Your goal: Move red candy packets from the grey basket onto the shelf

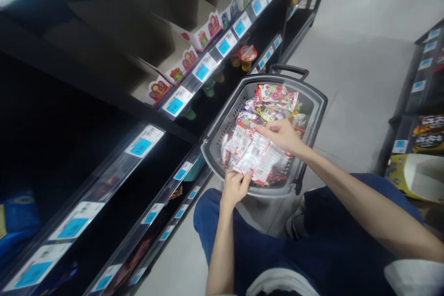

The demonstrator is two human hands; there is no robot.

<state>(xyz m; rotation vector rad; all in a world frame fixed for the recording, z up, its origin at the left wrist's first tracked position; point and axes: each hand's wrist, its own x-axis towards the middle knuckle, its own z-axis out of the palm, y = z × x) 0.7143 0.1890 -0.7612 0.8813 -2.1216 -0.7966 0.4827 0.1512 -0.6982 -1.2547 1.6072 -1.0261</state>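
A grey shopping basket (315, 115) stands on the floor in front of my knees, filled with several small snack packets. A white-backed snack packet (255, 151) with red edges and a barcode lies barcode side up over the others. My left hand (237, 187) pinches its near edge at the basket's front rim. Over the middle of the basket, my right hand (281, 135) is closed, thumb and fingers pinching the packet's far edge. Beyond it, a red and white fruit-print packet (274, 95) lies face up. Packets underneath are partly hidden.
On the left, dark shelves carry blue price tags (175, 101) and open display boxes (208, 32). A red-lidded cup (247, 55) sits on a lower shelf. The basket's black handle (291, 71) is at its far end. Packaged goods (428, 132) line the right shelf.
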